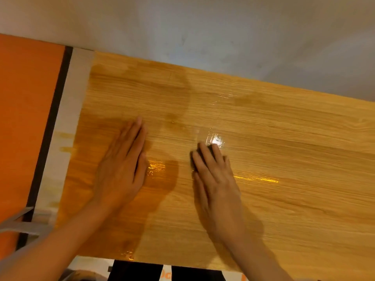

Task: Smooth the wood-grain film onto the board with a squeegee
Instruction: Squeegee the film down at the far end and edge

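Observation:
A glossy wood-grain film [263, 138] covers most of the board, whose bare pale strip [69, 118] shows along the left edge. My left hand [121, 169] lies flat on the film, fingers together and pointing away from me. To its right, my right hand [213, 175] presses a small dark squeegee [211, 149] onto the film; only its dark tip shows between and beyond my fingers. A bright glare spot lies on the film just past the squeegee.
An orange surface [26, 118] with a dark stripe [52, 122] borders the board on the left. A grey wall or floor [223, 33] lies beyond the far edge. My dark trouser legs [142, 270] show below the near edge. Grey strips [22, 226] cross the lower left.

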`<control>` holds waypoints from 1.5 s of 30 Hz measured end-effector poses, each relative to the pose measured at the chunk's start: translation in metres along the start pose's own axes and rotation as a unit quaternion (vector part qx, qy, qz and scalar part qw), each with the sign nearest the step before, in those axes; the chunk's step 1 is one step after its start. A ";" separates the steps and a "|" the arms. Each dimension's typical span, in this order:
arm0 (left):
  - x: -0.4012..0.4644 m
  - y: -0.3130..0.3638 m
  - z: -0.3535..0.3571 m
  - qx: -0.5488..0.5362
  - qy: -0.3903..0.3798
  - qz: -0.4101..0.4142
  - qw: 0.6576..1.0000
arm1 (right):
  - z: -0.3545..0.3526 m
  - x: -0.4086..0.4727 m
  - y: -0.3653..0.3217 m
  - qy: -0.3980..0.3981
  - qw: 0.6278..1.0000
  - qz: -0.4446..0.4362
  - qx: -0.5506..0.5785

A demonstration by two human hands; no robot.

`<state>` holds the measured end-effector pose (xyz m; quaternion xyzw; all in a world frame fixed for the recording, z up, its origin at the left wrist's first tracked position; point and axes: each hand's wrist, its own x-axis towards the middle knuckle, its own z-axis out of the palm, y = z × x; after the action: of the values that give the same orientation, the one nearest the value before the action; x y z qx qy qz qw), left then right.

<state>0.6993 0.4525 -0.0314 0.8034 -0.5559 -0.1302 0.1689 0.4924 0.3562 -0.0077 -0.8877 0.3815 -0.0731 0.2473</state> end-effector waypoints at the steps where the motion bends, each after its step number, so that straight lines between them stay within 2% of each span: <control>1: 0.000 0.000 -0.001 0.001 0.000 0.002 1.000 | 0.002 -0.020 -0.006 -0.024 1.000 -0.020 -0.007; 3: 0.001 0.001 -0.001 -0.002 0.002 0.009 1.000 | 0.002 -0.023 -0.006 -0.033 0.998 -0.049 -0.018; 6: 0.001 -0.001 0.000 -0.013 0.024 0.028 0.999 | 0.005 0.034 -0.008 -0.012 0.999 -0.044 -0.023; 10: -0.001 -0.003 0.004 -0.006 0.060 0.048 0.997 | 0.013 0.108 -0.013 0.052 0.998 0.021 -0.022; 13: -0.002 -0.004 0.006 0.000 0.066 0.049 0.997 | 0.020 0.072 -0.027 0.061 0.998 0.033 0.000; 17: -0.001 -0.003 0.006 0.018 0.050 0.030 0.998 | 0.030 -0.004 -0.047 0.029 1.000 -0.004 -0.003; 20: 0.000 -0.003 0.003 -0.003 0.032 0.035 0.999 | 0.029 0.039 -0.041 0.030 0.999 -0.017 -0.030; 24: 0.018 -0.006 -0.003 -0.030 0.015 0.037 0.999 | 0.028 0.117 -0.039 0.061 0.997 0.021 -0.040; 28: 0.072 -0.008 -0.004 -0.022 0.036 0.020 0.999 | 0.013 0.102 -0.009 0.044 0.995 -0.030 -0.084; 30: 0.091 -0.009 -0.001 -0.001 0.032 0.019 0.999 | -0.005 0.081 0.021 0.074 0.993 0.024 -0.089; 32: 0.101 -0.013 0.003 0.014 0.033 0.020 0.999 | -0.019 0.070 0.045 0.120 0.983 0.117 -0.074; 35: 0.105 -0.017 0.007 0.017 0.052 0.021 0.998 | -0.014 0.080 0.036 0.167 0.964 0.196 -0.062; 37: 0.104 -0.018 0.009 0.008 0.068 0.029 0.997 | 0.004 0.098 0.005 0.167 0.969 0.170 -0.068; 41: 0.101 -0.019 0.009 0.013 0.082 0.054 0.995 | 0.036 0.129 -0.040 0.109 0.993 0.028 -0.025; 43: 0.102 -0.018 0.008 0.021 0.063 0.044 0.997 | 0.024 0.127 -0.025 0.074 0.996 -0.024 -0.031; 45: 0.103 -0.017 0.007 0.020 0.045 0.029 0.998 | 0.001 0.111 0.008 0.066 0.997 -0.008 -0.047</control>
<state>0.7468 0.3602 -0.0465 0.7950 -0.5737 -0.0779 0.1810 0.5647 0.2726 -0.0192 -0.8944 0.3933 -0.1152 0.1791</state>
